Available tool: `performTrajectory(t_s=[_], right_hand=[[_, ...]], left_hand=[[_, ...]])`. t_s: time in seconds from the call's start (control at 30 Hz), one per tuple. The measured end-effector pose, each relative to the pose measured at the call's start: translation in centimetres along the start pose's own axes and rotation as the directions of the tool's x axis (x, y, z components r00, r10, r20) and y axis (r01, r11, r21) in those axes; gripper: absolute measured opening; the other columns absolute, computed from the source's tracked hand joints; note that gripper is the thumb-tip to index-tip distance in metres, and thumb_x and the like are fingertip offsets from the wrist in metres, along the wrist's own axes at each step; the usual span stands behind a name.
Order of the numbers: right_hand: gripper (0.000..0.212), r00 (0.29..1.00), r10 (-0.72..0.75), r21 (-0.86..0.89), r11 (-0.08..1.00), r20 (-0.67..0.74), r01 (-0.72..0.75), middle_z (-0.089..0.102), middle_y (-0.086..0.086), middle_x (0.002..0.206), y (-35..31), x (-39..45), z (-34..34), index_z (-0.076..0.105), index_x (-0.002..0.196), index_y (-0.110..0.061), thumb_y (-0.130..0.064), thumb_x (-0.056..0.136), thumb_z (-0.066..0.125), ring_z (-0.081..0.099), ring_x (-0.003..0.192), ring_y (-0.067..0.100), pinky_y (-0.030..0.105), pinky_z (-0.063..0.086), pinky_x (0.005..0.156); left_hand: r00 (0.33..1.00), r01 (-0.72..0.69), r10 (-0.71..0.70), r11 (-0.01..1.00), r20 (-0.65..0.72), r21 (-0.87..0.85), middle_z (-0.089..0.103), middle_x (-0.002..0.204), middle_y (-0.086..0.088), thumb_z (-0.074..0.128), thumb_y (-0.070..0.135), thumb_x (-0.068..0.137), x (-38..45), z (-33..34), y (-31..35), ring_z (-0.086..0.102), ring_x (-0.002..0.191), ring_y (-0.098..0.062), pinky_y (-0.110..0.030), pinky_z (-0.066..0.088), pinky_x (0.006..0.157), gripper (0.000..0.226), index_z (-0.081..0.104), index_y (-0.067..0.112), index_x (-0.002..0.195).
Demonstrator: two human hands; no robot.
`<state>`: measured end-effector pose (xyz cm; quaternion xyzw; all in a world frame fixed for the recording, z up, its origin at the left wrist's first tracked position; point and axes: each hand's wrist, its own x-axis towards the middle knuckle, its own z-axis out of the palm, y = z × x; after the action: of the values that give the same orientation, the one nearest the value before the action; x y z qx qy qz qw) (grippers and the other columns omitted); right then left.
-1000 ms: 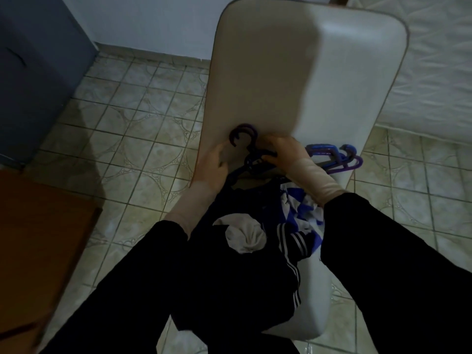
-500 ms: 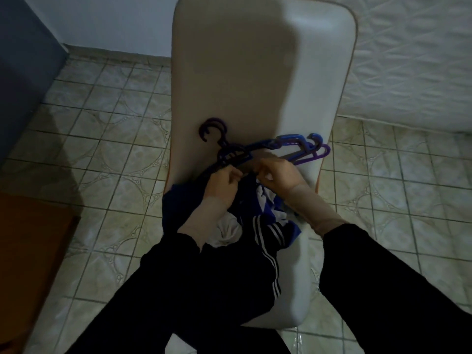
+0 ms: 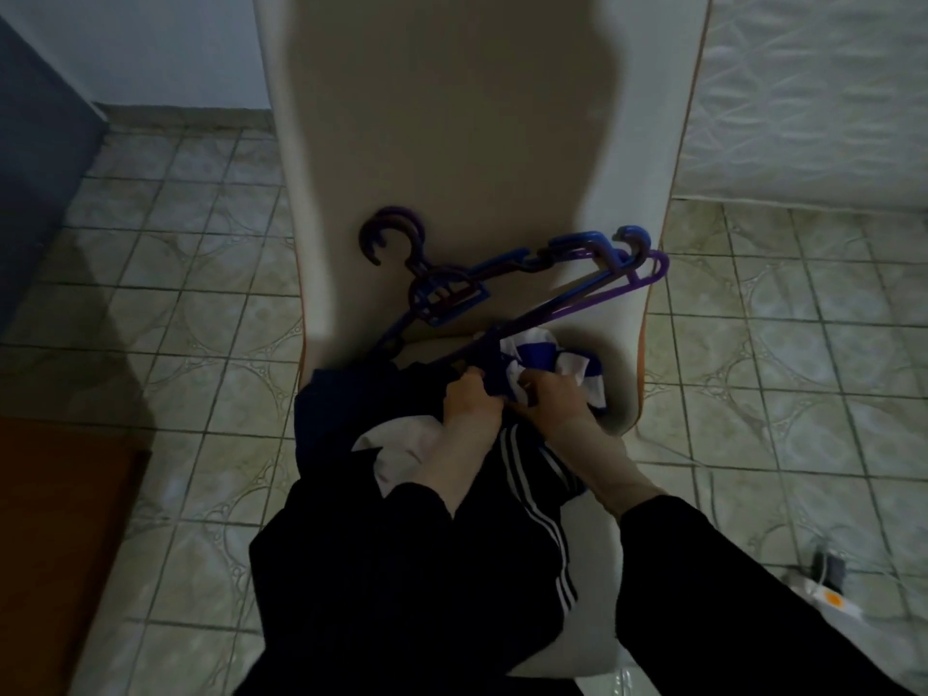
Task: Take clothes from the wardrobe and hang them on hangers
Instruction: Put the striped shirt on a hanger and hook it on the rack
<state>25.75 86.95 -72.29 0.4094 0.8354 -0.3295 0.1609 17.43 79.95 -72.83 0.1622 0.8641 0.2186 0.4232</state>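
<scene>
Nearest the camera, two black sleeves (image 3: 728, 585) are seen reaching forward from 6 o'clock over a dark garment with white side stripes (image 3: 532, 494), which is draped on a pale upholstered chair (image 3: 452, 143). Just beyond, at centre, the left hand (image 3: 472, 399) is curled around a fold of blue cloth, and the right hand (image 3: 552, 399), touching it at 3 o'clock, is pinching a blue-and-white garment (image 3: 547, 354). Toward 12 o'clock a bundle of blue and purple hangers (image 3: 502, 283) is laid on the seat, its lower bar lying against the held cloth. A power strip (image 3: 823, 595) is seen on the tiled floor (image 3: 201, 303) at 4 o'clock, a mattress (image 3: 813, 92) at 2 o'clock.
</scene>
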Motion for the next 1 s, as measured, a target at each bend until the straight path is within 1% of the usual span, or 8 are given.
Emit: performTrajectory(t_s=[0.1,0.2,0.27,0.33,0.47,0.63,0.83,1.0], right_hand=[[0.012,1.0,-0.013,0.059,0.998,0.008,0.013,0.051,0.004,0.073,0.7,-0.2,-0.4,0.058,0.091,-0.008,-0.019,0.088,0.059,0.051,0.083,0.024,0.024,0.031,0.07],[0.031,0.999,-0.037,0.089,0.995,-0.014,0.038,0.041,-0.002,0.058,1.2,-0.7,-1.7,0.043,0.061,-0.016,-0.013,0.087,0.06,0.043,0.075,0.019,0.019,0.025,0.057],[0.013,0.997,-0.068,0.104,0.992,-0.038,0.072,0.053,0.012,0.069,1.2,-1.3,-3.0,0.058,0.075,-0.002,-0.009,0.085,0.061,0.044,0.075,0.019,0.02,0.026,0.057],[0.015,0.99,-0.118,0.119,0.985,-0.076,0.126,0.056,0.019,0.082,1.2,-1.9,-4.5,0.062,0.092,0.006,-0.007,0.084,0.061,0.045,0.077,0.019,0.02,0.026,0.062],[0.012,0.969,-0.202,0.126,0.967,-0.14,0.22,0.054,0.008,0.083,0.5,-2.9,-7.8,0.064,0.092,0.001,-0.008,0.084,0.061,0.048,0.081,0.019,0.019,0.024,0.064],[0.021,0.953,-0.177,0.19,0.955,-0.247,0.226,0.065,0.023,0.101,-2.2,-4.2,-12.1,0.064,0.1,0.005,-0.006,0.083,0.064,0.058,0.097,0.031,0.016,0.026,0.064],[0.032,0.948,-0.223,0.113,0.961,-0.227,0.253,0.065,0.018,0.094,-6.1,-6.2,-18.6,0.063,0.107,0.001,-0.018,0.081,0.068,0.052,0.081,0.02,0.017,0.024,0.058],[0.035,0.931,-0.266,0.08,0.953,-0.25,0.294,0.067,0.015,0.101,-9.8,-8.8,-24.8,0.064,0.107,-0.003,-0.021,0.078,0.072,0.057,0.085,0.02,0.016,0.031,0.065]], left_hand=[[0.999,0.002,-0.007,0.996,-0.053,-0.086,0.064,0.116,-0.013,0.071,0.015,0.08,-0.2,-0.3,-0.1,0.059,0.109,-0.026,-0.031,0.046,0.09,0.039,0.058,0.006,0.116],[0.997,-0.044,0.035,0.988,-0.063,-0.145,0.068,0.099,-0.013,0.073,0.01,0.078,-0.8,-0.7,0.5,0.064,0.095,-0.027,-0.034,0.054,0.084,0.022,0.066,0.006,0.098],[0.995,-0.082,0.07,0.983,-0.077,-0.166,0.069,0.095,-0.011,0.073,0.011,0.077,-1.4,-1.1,1.2,0.065,0.09,-0.025,-0.03,0.053,0.082,0.016,0.067,0.008,0.092],[0.989,-0.12,0.105,0.979,-0.1,-0.163,0.069,0.095,-0.01,0.073,0.013,0.077,-2.0,-1.5,2.0,0.062,0.088,-0.018,-0.022,0.046,0.08,0.017,0.068,0.008,0.093],[0.97,-0.22,0.196,0.959,-0.144,-0.177,0.069,0.094,-0.013,0.074,0.013,0.076,-3.7,-3.3,4.3,0.056,0.08,-0.012,-0.019,0.042,0.076,0.021,0.07,0.003,0.094],[0.943,-0.3,0.26,0.935,-0.21,-0.191,0.071,0.091,-0.017,0.077,0.01,0.072,-5.8,-7.3,7.9,0.065,0.084,-0.024,-0.031,0.053,0.081,0.02,0.071,0.001,0.088],[0.897,-0.409,0.382,0.908,-0.224,-0.087,0.068,0.086,-0.009,0.077,0.015,0.073,-9.1,-13.1,12.1,0.058,0.077,-0.015,-0.024,0.045,0.071,0.022,0.071,0.002,0.09],[0.858,-0.481,0.448,0.872,-0.251,-0.088,0.07,0.091,-0.015,0.076,0.015,0.073,-13.2,-18.2,16.0,0.06,0.078,-0.019,-0.027,0.048,0.07,0.02,0.071,0.001,0.086]])
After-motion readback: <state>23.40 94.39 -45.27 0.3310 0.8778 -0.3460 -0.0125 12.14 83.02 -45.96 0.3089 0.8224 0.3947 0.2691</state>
